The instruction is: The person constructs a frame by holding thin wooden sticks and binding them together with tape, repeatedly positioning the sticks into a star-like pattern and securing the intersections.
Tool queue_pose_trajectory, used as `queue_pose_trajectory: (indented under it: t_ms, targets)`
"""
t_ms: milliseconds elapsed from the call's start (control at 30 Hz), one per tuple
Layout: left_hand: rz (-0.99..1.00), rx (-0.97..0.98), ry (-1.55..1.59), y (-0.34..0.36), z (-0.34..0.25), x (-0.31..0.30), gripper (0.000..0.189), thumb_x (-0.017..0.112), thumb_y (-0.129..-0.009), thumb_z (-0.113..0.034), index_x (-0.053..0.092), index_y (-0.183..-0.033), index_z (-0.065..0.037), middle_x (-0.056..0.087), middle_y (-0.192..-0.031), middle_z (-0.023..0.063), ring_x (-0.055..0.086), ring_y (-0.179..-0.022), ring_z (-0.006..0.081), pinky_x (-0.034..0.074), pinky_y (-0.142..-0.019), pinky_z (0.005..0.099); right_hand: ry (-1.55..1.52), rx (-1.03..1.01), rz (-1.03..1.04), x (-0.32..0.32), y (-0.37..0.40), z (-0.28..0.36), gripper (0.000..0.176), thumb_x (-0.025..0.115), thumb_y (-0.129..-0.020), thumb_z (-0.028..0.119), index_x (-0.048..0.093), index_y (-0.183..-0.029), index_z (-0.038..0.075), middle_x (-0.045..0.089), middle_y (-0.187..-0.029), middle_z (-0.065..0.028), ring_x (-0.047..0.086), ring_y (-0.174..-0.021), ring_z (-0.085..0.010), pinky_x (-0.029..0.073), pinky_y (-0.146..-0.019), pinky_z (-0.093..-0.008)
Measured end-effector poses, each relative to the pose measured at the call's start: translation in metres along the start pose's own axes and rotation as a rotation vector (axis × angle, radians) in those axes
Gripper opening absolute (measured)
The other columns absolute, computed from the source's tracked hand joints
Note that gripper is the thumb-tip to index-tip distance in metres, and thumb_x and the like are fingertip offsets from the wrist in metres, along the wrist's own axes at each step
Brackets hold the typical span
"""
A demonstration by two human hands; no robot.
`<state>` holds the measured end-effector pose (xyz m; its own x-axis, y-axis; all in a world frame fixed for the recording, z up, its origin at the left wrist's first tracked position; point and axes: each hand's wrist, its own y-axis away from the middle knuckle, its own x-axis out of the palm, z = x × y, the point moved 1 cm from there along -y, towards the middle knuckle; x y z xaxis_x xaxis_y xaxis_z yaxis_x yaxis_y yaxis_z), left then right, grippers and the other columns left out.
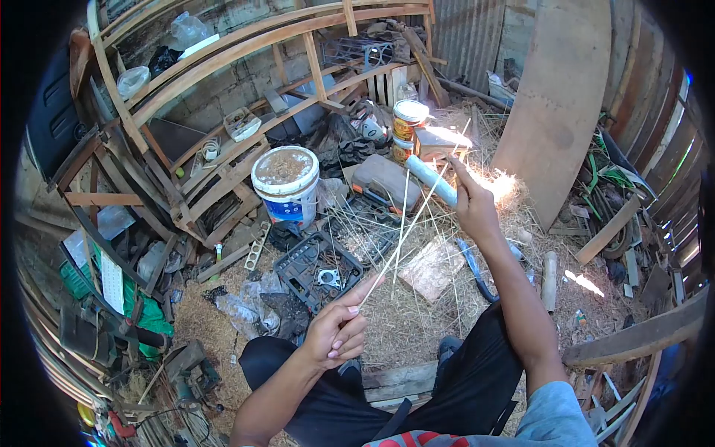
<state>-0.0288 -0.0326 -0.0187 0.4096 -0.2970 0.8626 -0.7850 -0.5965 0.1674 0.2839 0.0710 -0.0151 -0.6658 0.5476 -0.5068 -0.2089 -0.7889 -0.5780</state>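
Note:
My left hand [337, 333] is closed round the lower end of a thin pale stick [400, 243], its index finger stretched along the stick. The stick slants up and right towards my right hand [475, 203], whose fingers are raised beside the stick's upper end. Whether they pinch it, I cannot make out. A light-blue tube [430, 179] lies just left of my right hand. Several more thin sticks lie crossed over the ground between my hands. Below them rests a flat wooden block [433, 270].
A white bucket [285, 179] stands left of centre, near an open black tool case [319, 272]. Paint cans [410, 119] stand behind the tube. A blue-handled curved tool [477, 270] lies near my right knee. A tall board [555, 97] leans at the back right.

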Motion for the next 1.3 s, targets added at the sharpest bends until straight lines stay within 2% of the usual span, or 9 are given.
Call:
queue_pose_trajectory:
  t_ms: [167, 300, 467, 500, 600, 700, 800, 967, 1300]
  targets:
    - [0.006, -0.014, 0.021, 0.002, 0.002, 0.001, 0.063, 0.029, -0.092, -0.004, 0.016, -0.154, -0.008, 0.029, -0.044, -0.0018, 0.024, -0.03, 0.0064, 0.025, -0.03, 0.0198, 0.067, 0.091, -0.047, -0.005, -0.012, -0.037, 0.043, 0.044, -0.096, 0.005, 0.051, -0.138, 0.012, 0.06, -0.121, -0.0259, 0.062, -0.111, -0.0341, 0.048, -0.093, -0.0367]
    - [0.075, -0.023, 0.049, 0.005, -0.002, -0.003, 0.061, 0.03, -0.094, -0.006, 0.018, -0.154, -0.007, 0.028, -0.044, -0.0033, 0.023, -0.03, 0.0055, 0.025, -0.031, 0.0195, 0.073, 0.151, -0.082, -0.016, -0.015, -0.054, 0.038, 0.044, -0.099, 0.009, 0.052, -0.136, 0.009, 0.057, -0.128, -0.0254, 0.055, -0.122, -0.036, 0.045, -0.099, -0.0379]
    - [0.168, 0.047, 0.19, 0.024, -0.014, -0.011, 0.062, 0.031, -0.094, -0.007, 0.016, -0.154, -0.009, 0.031, -0.044, 0.001, 0.027, -0.029, 0.0085, 0.027, -0.03, 0.0218, 0.153, 0.318, -0.343, -0.047, -0.021, -0.128, 0.038, 0.045, -0.1, 0.015, 0.052, -0.136, 0.007, 0.067, -0.099, -0.0231, 0.065, -0.087, -0.0317, 0.05, -0.086, -0.0405]
    - [0.167, 0.105, 0.218, 0.026, -0.016, -0.017, 0.061, 0.031, -0.096, -0.008, 0.015, -0.154, -0.011, 0.032, -0.045, 0.0023, 0.029, -0.029, 0.0094, 0.028, -0.03, 0.0221, 0.152, 0.262, -0.417, -0.049, -0.02, -0.161, 0.039, 0.045, -0.1, 0.017, 0.05, -0.137, 0.007, 0.062, -0.075, -0.0123, 0.056, -0.063, -0.0211, 0.051, -0.065, -0.0366]
    - [0.081, 0.223, 0.239, 0.022, -0.022, -0.009, 0.06, 0.03, -0.097, -0.008, 0.015, -0.154, -0.012, 0.034, -0.047, 0.0027, 0.032, -0.03, 0.0094, 0.029, -0.031, 0.0225, -0.277, 0.712, -0.265, -0.052, -0.005, -0.133, 0.039, 0.045, -0.102, 0.022, 0.049, -0.137, 0.007, 0.054, -0.066, -0.0029, 0.049, -0.052, -0.0128, 0.043, -0.048, -0.0298]
    - [0.099, 0.232, 0.207, 0.011, -0.023, -0.009, 0.055, 0.028, -0.1, -0.009, 0.015, -0.154, -0.011, 0.036, -0.048, 0.0017, 0.033, -0.031, 0.0098, 0.027, -0.03, 0.0232, -0.432, 0.603, -0.046, -0.017, 0.006, -0.062, 0.038, 0.043, -0.103, 0.027, 0.048, -0.136, 0.008, 0.047, -0.063, 0.0023, 0.04, -0.047, -0.0071, 0.033, -0.04, -0.0253]
    - [0.056, 0.247, 0.173, 0.001, -0.023, -0.009, 0.052, 0.028, -0.1, -0.009, 0.023, -0.152, -0.012, 0.033, -0.047, -0.0004, 0.031, -0.03, 0.0083, 0.026, -0.029, 0.0224, -0.494, 0.14, 0.11, 0.025, 0.038, 0.02, 0.034, 0.047, -0.103, 0.019, 0.05, -0.135, 0.007, 0.046, -0.068, 0.0022, 0.043, -0.059, -0.0074, 0.037, -0.053, -0.0229]
    - [0.049, 0.256, 0.139, -0.01, -0.023, -0.004, 0.052, 0.028, -0.1, -0.008, 0.026, -0.152, -0.012, 0.033, -0.046, -0.0011, 0.03, -0.029, 0.0079, 0.026, -0.028, 0.0221, -0.288, -0.48, 0.403, 0.04, 0.099, 0.107, 0.057, 0.058, -0.087, 0.001, 0.047, -0.142, 0.01, 0.055, -0.074, -0.0098, 0.055, -0.058, -0.0228, 0.049, -0.057, -0.036]
    - [-0.04, 0.223, -0.048, -0.008, -0.015, 0.004, 0.053, 0.029, -0.1, -0.011, 0.024, -0.153, -0.014, 0.031, -0.046, -0.0019, 0.026, -0.029, 0.0073, 0.024, -0.029, 0.0211, -0.074, -0.459, 0.411, 0.04, 0.106, 0.103, 0.068, 0.059, -0.083, 0.005, 0.042, -0.146, 0.026, 0.053, -0.073, -0.0073, 0.057, -0.054, -0.0255, 0.048, -0.047, -0.0366]
